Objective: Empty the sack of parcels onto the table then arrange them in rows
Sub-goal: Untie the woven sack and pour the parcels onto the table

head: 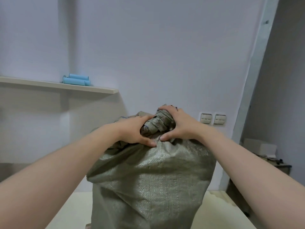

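Evidently the sack (pixel 148 179) stood upright at the near edge of the tabletop (pixel 222 212); left hand (pixel 135 129) and right hand (pixel 179 124) curled tight round its bunched neck (pixel 156 123); I judged it wanted untwisting evenly before any tipping.

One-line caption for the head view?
A bulging woven sack stands on the table, its bunched neck gripped by the left hand and right hand.

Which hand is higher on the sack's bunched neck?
The right hand, curled over the top of the grey-green woven sack; the left hand grips its neck lower down.
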The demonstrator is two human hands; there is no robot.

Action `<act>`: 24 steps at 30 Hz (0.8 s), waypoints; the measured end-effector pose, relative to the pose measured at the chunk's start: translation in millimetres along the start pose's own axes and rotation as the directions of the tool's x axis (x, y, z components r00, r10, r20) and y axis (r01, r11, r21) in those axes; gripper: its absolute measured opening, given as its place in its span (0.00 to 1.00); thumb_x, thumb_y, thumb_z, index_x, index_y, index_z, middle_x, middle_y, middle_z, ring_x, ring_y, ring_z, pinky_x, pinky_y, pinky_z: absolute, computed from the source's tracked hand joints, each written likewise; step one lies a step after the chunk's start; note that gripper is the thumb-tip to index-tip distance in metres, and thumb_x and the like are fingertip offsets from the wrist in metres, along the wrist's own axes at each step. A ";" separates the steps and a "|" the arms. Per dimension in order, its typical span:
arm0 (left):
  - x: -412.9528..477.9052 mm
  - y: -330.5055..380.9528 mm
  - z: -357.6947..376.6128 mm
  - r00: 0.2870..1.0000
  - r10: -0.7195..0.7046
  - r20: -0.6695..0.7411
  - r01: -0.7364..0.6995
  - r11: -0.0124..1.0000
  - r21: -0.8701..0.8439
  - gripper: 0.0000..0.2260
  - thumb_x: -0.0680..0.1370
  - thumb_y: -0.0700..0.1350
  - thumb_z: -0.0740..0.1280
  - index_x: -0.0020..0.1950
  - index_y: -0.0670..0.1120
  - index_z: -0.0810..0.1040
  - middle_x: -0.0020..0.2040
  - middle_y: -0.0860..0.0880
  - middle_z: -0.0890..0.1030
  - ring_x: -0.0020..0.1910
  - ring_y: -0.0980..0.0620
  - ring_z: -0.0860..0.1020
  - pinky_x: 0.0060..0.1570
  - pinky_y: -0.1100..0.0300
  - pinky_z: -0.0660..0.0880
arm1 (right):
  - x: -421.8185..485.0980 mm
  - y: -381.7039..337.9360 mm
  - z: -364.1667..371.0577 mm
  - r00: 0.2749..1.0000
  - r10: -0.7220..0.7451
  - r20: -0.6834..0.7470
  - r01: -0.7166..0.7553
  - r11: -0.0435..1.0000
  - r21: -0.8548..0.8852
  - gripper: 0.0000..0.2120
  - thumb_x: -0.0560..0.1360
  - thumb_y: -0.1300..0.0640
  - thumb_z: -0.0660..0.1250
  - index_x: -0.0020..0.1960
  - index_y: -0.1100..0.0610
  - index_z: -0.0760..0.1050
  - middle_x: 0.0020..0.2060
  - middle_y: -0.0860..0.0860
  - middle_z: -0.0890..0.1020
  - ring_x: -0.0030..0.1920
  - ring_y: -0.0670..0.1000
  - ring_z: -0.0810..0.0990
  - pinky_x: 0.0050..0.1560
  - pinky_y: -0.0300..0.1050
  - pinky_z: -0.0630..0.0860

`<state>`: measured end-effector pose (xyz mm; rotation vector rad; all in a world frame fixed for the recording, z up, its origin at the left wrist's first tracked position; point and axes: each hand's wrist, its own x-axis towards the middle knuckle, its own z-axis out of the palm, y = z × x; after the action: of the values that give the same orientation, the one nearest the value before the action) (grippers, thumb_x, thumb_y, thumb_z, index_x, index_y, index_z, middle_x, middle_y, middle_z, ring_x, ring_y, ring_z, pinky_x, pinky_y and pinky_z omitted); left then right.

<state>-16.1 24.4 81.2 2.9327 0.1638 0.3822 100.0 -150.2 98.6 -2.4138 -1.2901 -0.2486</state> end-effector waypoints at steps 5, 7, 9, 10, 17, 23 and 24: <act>-7.5 -3.1 5.5 0.960 -0.053 -0.275 0.037 0.997 -0.061 0.25 0.70 0.60 0.74 0.65 0.59 0.74 0.56 0.53 0.81 0.57 0.46 0.78 0.55 0.51 0.75 | 2.2 -17.9 31.1 0.932 0.012 -0.363 -0.011 1.000 0.006 0.25 0.65 0.51 0.73 0.59 0.40 0.69 0.52 0.50 0.76 0.54 0.56 0.76 0.58 0.59 0.73; -7.8 -0.2 5.6 0.896 -0.078 -0.438 0.045 0.995 -0.085 0.16 0.74 0.58 0.71 0.61 0.59 0.77 0.52 0.52 0.83 0.53 0.46 0.79 0.49 0.53 0.76 | 4.9 -25.1 31.9 0.896 0.010 -0.445 0.009 0.999 0.041 0.23 0.68 0.58 0.69 0.60 0.41 0.69 0.52 0.51 0.75 0.53 0.57 0.75 0.58 0.59 0.72; -2.7 3.3 -9.7 0.821 -0.079 -0.565 0.041 0.996 -0.081 0.11 0.76 0.55 0.68 0.58 0.59 0.79 0.49 0.50 0.84 0.50 0.45 0.80 0.42 0.58 0.71 | 14.0 -33.5 16.9 0.862 0.011 -0.507 0.056 0.992 0.117 0.24 0.68 0.62 0.66 0.61 0.44 0.69 0.52 0.53 0.75 0.53 0.58 0.75 0.58 0.59 0.72; 1.4 6.0 -21.3 0.781 -0.069 -0.621 0.039 0.997 -0.062 0.10 0.77 0.53 0.67 0.58 0.58 0.80 0.49 0.50 0.84 0.50 0.44 0.80 0.40 0.58 0.68 | 19.9 -39.0 6.1 0.838 -0.003 -0.546 0.088 0.988 0.129 0.24 0.68 0.63 0.65 0.61 0.45 0.70 0.52 0.54 0.75 0.54 0.59 0.74 0.58 0.60 0.72; 16.0 14.2 -66.2 0.565 -0.031 -0.825 0.083 0.996 0.019 0.12 0.78 0.46 0.63 0.59 0.57 0.78 0.51 0.50 0.83 0.51 0.41 0.79 0.41 0.55 0.66 | 59.6 -51.1 -42.6 0.750 -0.153 -0.643 0.223 0.974 0.028 0.24 0.67 0.61 0.64 0.61 0.46 0.70 0.53 0.55 0.75 0.55 0.59 0.74 0.58 0.62 0.71; 22.4 -10.5 -6.2 0.586 -0.014 -0.810 0.110 0.992 0.063 0.14 0.79 0.44 0.61 0.62 0.57 0.77 0.56 0.52 0.82 0.52 0.44 0.78 0.44 0.54 0.70 | 54.8 -19.3 22.9 0.840 -0.093 -0.534 0.214 0.962 0.170 0.26 0.68 0.60 0.65 0.63 0.42 0.67 0.56 0.52 0.72 0.58 0.56 0.72 0.62 0.63 0.68; 21.8 -15.6 8.6 0.619 -0.007 -0.786 0.120 0.989 0.086 0.15 0.79 0.42 0.61 0.63 0.56 0.77 0.57 0.52 0.82 0.54 0.45 0.78 0.46 0.53 0.70 | 48.1 -12.7 37.9 0.876 -0.079 -0.476 0.165 0.976 0.142 0.27 0.70 0.59 0.66 0.65 0.41 0.65 0.59 0.50 0.72 0.61 0.55 0.70 0.66 0.64 0.64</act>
<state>5.8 41.1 75.4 2.6212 0.4149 1.6922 115.4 -91.4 83.5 -1.9566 -1.1782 -0.6777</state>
